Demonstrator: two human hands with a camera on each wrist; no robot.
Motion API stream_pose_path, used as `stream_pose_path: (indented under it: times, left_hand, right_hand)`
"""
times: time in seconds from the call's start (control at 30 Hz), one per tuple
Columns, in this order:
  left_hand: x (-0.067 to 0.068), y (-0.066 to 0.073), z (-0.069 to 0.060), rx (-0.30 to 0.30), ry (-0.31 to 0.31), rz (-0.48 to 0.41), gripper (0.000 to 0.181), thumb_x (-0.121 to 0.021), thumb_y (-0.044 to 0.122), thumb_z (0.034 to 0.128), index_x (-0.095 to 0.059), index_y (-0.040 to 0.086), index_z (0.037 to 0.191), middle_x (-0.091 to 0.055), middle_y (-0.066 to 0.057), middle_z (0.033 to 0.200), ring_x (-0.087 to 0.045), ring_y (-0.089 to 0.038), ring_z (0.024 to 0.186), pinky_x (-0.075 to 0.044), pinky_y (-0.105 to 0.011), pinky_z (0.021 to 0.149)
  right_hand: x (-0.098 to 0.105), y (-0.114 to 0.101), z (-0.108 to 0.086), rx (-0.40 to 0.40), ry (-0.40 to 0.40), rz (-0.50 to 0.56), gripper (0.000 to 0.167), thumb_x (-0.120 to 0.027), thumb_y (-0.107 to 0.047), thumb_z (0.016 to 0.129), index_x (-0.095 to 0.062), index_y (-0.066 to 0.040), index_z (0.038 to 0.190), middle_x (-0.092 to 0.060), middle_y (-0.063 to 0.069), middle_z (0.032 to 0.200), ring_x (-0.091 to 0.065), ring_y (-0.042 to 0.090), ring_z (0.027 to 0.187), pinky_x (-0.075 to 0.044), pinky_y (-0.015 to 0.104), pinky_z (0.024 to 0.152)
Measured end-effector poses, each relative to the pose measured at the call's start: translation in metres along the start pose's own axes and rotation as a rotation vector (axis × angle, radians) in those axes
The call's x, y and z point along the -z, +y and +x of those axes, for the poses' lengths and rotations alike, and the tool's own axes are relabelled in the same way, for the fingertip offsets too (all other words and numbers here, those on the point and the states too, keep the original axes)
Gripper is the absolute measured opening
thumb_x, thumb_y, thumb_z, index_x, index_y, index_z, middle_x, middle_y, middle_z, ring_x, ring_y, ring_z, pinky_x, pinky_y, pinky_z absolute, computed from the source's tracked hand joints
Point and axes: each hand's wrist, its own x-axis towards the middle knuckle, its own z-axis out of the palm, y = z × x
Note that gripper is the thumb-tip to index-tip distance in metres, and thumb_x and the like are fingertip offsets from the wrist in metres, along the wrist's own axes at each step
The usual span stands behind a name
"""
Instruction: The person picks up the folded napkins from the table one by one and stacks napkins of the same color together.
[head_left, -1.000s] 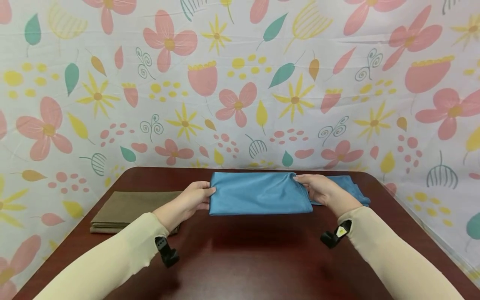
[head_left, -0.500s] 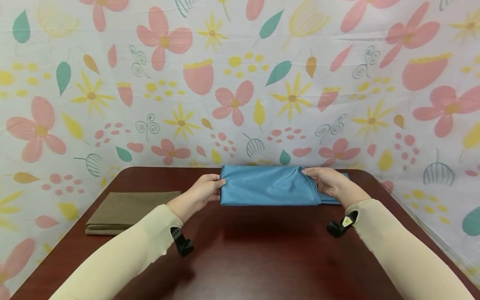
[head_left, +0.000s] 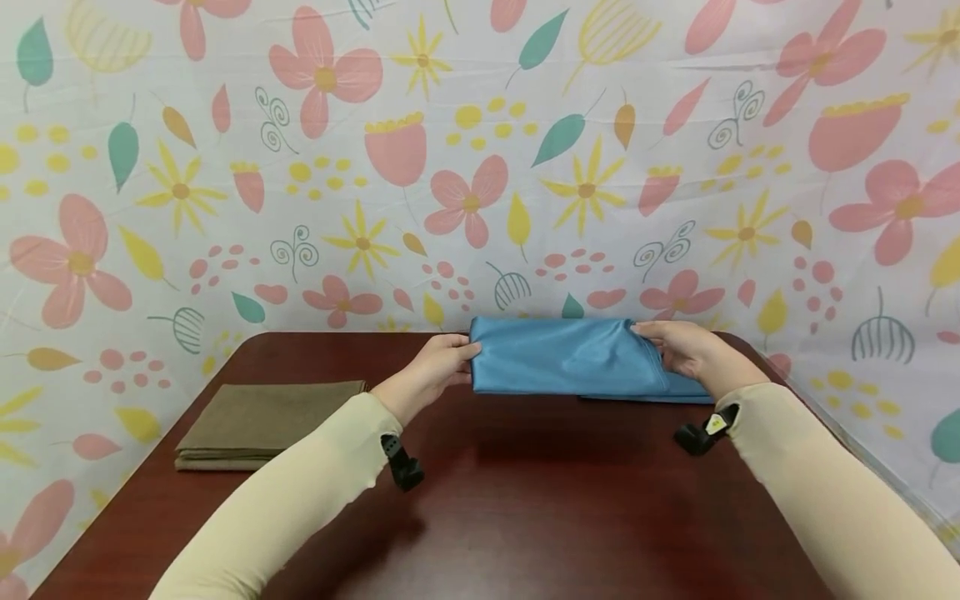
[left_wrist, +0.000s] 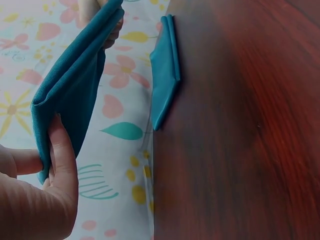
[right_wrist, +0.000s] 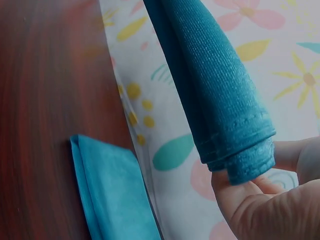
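Note:
A folded blue cloth (head_left: 555,357) is stretched between the two hands, raised above the table. My left hand (head_left: 433,368) pinches its left end, thumb in front and fingers behind; the left wrist view shows the cloth (left_wrist: 70,85) in layers between thumb and fingers. At the opposite end, my right hand (head_left: 682,350) pinches the upper right corner. In the right wrist view the stitched, layered edge of the cloth (right_wrist: 220,95) rises from the right hand (right_wrist: 270,195). Behind and below lies a second folded blue cloth (head_left: 686,390), partly hidden in the head view.
A folded brown cloth (head_left: 262,425) lies in layers on the left of the dark red wooden table (head_left: 495,517). A flower-patterned curtain (head_left: 480,167) hangs right behind the table's far edge. Black wrist cameras sit at both cuffs.
Both hands have carried the blue cloth to the right and farther up in the head view, over the second blue cloth, now more covered. The brown cloth stays in place.

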Motion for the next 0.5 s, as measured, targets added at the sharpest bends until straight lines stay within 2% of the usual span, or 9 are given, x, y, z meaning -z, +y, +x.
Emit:
stream_pose_path:
  times: [0.07,0.13,0.2,0.27,0.3,0.37,0.5]
  left_hand:
    - [-0.005,0.000,0.005,-0.002,-0.004,-0.009,0.032,-0.054,0.016,0.1006,-0.058,-0.003,0.127,-0.061,-0.006,0.094,-0.059,-0.014,0.076,-0.055,-0.034,0.082]
    - [-0.011,0.000,0.010,0.002,-0.011,-0.022,0.034,-0.054,0.016,0.1005,-0.057,-0.002,0.129,-0.060,-0.006,0.094,-0.058,-0.015,0.077,-0.054,-0.036,0.084]
    - [-0.016,-0.001,0.014,0.004,-0.012,-0.026,0.035,-0.055,0.016,0.1003,-0.057,-0.002,0.129,-0.061,-0.006,0.096,-0.058,-0.015,0.077,-0.054,-0.036,0.086]
    - [-0.022,-0.001,0.019,0.005,-0.014,-0.032,0.035,-0.055,0.017,0.1000,-0.056,-0.002,0.130,-0.061,-0.007,0.098,-0.059,-0.015,0.078,-0.055,-0.036,0.086]
    - [-0.025,-0.001,0.021,0.005,-0.011,-0.036,0.035,-0.056,0.017,0.0998,-0.057,-0.002,0.130,-0.062,-0.008,0.099,-0.059,-0.015,0.078,-0.055,-0.035,0.086]
    - [-0.031,-0.001,0.024,0.000,-0.002,-0.038,0.035,-0.057,0.018,0.0994,-0.058,-0.002,0.129,-0.062,-0.008,0.100,-0.059,-0.014,0.077,-0.056,-0.036,0.086]
    - [-0.042,-0.004,0.033,-0.003,0.008,-0.056,0.034,-0.059,0.018,0.0983,-0.060,0.000,0.127,-0.060,-0.004,0.098,-0.057,-0.013,0.075,-0.054,-0.039,0.091]
  right_hand:
    - [0.006,0.002,0.000,0.005,0.011,0.004,0.073,-0.037,-0.028,0.106,0.015,-0.005,0.152,0.027,0.018,0.157,0.010,0.042,0.147,-0.017,0.051,0.119]
    - [0.013,0.004,-0.001,0.010,0.020,0.005,0.073,-0.037,-0.029,0.106,0.014,-0.004,0.152,0.026,0.019,0.157,0.009,0.042,0.147,-0.021,0.049,0.118]
    - [0.020,0.007,-0.001,0.013,0.027,-0.005,0.073,-0.036,-0.030,0.106,0.013,-0.004,0.152,0.025,0.020,0.157,0.008,0.042,0.147,-0.035,0.041,0.111]
    - [0.026,0.010,-0.001,0.017,0.039,-0.013,0.073,-0.036,-0.030,0.106,0.013,-0.004,0.153,0.024,0.020,0.157,0.006,0.042,0.147,-0.045,0.029,0.097]
    - [0.029,0.011,-0.001,0.020,0.046,-0.008,0.073,-0.036,-0.031,0.106,0.012,-0.004,0.153,0.023,0.020,0.158,0.004,0.041,0.147,-0.048,0.024,0.088]
    - [0.035,0.013,-0.001,0.023,0.057,0.002,0.073,-0.036,-0.031,0.106,0.013,-0.005,0.153,0.023,0.018,0.158,0.004,0.040,0.147,-0.049,0.019,0.079]
    - [0.045,0.018,0.001,0.019,0.084,0.020,0.073,-0.036,-0.032,0.105,0.011,-0.004,0.153,0.024,0.014,0.158,0.005,0.038,0.148,-0.050,0.017,0.078]
